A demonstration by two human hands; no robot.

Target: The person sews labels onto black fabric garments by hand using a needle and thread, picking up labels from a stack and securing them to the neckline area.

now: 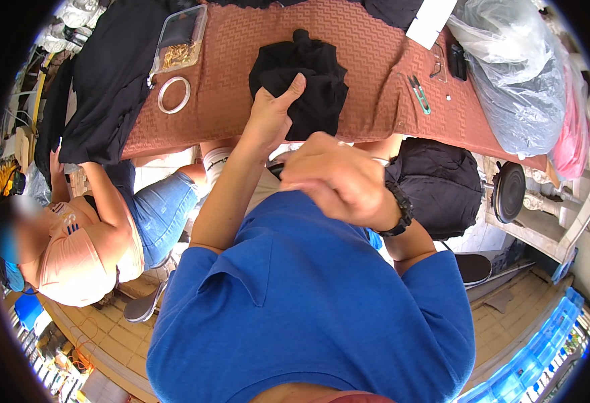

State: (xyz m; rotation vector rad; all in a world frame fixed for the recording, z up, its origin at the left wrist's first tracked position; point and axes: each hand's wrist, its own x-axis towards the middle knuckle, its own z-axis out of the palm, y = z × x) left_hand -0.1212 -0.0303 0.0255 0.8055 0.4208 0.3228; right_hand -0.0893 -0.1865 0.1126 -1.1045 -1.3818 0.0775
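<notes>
On the table [220, 74], the left hand [271, 119] pinches black cloth [325, 87], bunched and not finished, I think; I can't tell the blurry right hand's [342, 180] grip.

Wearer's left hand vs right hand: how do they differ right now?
The left hand has its thumb over the black cloth; the right hand is off it, nearer the body. The left hand looks sharp; the right hand is blurred, so whether it holds anything is unclear. The left hand's wrist is bare; the right hand's wears a dark watch. Both are ungloved.
</notes>
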